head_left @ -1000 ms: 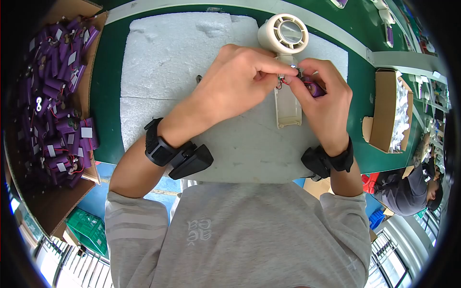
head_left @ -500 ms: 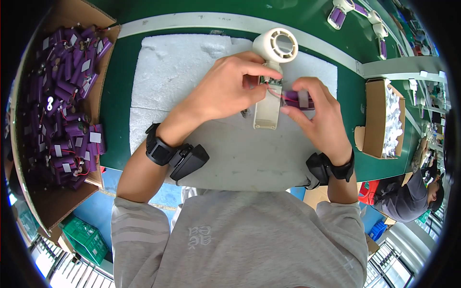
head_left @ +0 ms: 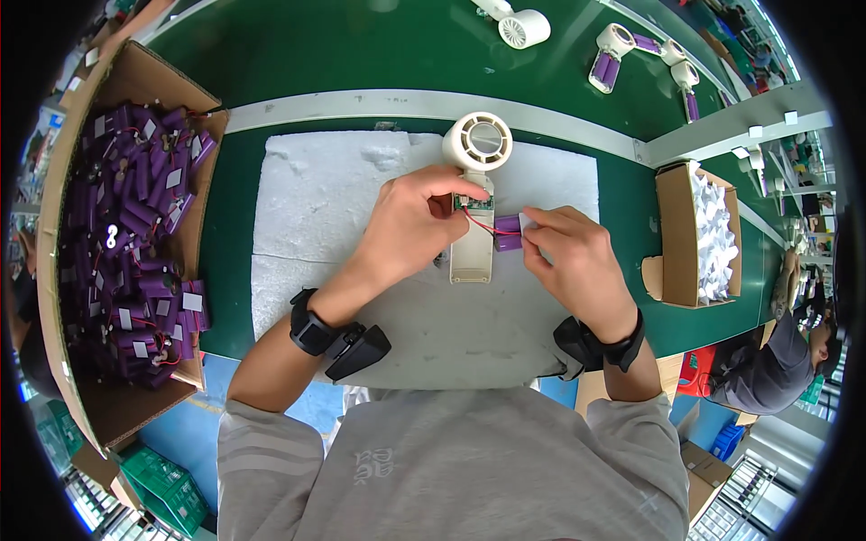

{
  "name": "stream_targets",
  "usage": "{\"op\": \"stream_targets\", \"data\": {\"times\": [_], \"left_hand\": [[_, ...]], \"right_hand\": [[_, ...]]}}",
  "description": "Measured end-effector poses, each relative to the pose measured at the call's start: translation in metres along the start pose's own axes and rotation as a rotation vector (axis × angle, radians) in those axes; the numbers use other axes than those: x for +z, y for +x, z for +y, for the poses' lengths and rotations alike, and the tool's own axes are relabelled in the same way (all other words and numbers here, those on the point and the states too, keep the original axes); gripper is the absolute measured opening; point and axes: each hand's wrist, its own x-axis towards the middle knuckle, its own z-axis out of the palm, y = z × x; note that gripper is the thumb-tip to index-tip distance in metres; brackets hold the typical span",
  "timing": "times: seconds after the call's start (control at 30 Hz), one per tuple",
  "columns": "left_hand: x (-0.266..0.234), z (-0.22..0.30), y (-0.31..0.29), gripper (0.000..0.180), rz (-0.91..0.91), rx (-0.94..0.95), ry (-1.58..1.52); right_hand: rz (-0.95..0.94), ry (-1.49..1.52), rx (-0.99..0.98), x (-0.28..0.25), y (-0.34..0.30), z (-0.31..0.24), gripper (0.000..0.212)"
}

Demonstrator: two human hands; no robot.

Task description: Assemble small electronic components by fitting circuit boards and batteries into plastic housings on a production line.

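Note:
A white handheld fan [head_left: 471, 257] lies on the foam sheet with its handle open, showing a green circuit board [head_left: 478, 204] below the round head. My left hand [head_left: 401, 221] is closed on the fan at its neck, fingertips over the board. Red wires run from there to a purple battery pack [head_left: 507, 236] just right of the handle. With thumb and fingers, my right hand [head_left: 573, 252] pinches the pack's right end, where a white patch [head_left: 526, 222] shows. The fingers partly cover that end, so whether the patch is lifting cannot be told.
The white foam sheet [head_left: 316, 207] covers the green bench before me. At left stands a carton [head_left: 203, 243] heaped with purple battery packs; at right, a smaller carton [head_left: 677, 234] holds white parts. Other fans [head_left: 523, 29] lie beyond the pale rail. A person [head_left: 767, 374] sits far right.
The view has shifted, showing more of the far bench. The battery pack is closer to the fan handle, and my right fingers have moved onto its white patch. My left hand still grips the fan.

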Motion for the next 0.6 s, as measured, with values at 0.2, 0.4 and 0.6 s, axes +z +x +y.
{"op": "stream_targets", "data": {"times": [0.2, 0.4, 0.6], "left_hand": [[0.000, -0.002, 0.001, 0.030, -0.005, 0.010, 0.005], [-0.001, -0.001, -0.001, 0.030, -0.023, 0.007, 0.011], [0.000, -0.006, 0.002, 0.027, 0.017, 0.073, 0.010]], "right_hand": [[-0.021, -0.055, 0.044, 0.003, 0.000, 0.001, 0.008], [-0.085, -0.006, 0.086, -0.005, 0.002, 0.002, 0.008], [-0.098, -0.003, -0.012, -0.009, 0.003, 0.002, 0.005]]}}
